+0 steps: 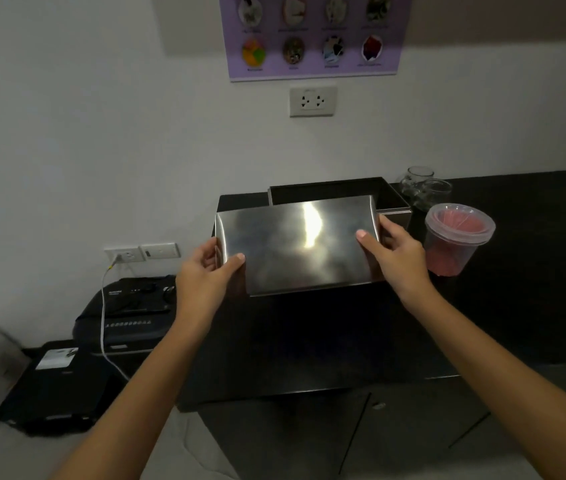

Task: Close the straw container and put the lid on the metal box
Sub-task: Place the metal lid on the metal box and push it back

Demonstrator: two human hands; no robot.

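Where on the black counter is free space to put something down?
The black counter is bare in front of the metal lid and right of the straw container. Crowded: the back, with metal box and glass jars.

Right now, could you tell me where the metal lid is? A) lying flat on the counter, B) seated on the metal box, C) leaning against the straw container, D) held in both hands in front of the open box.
D: both hands grip the metal lid by its ends, with the open metal box behind it.
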